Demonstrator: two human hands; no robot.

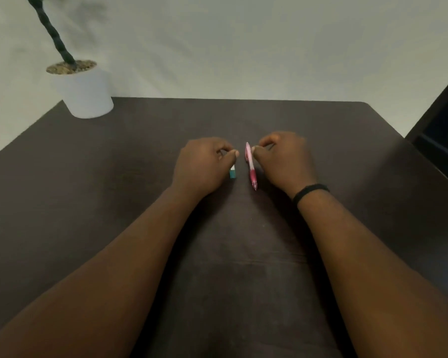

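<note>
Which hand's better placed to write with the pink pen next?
Right. The right hand already pinches the pink pen, tip pointing toward the person. The left hand holds a small teal-ended item, so it is likely occupied.

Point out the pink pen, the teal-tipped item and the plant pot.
pink pen [251, 171], head view, on the barrel below the right hand's fingers.
teal-tipped item [232, 173], head view, on its teal end below the left hand.
plant pot [86, 94], head view, on its white wall.
</note>
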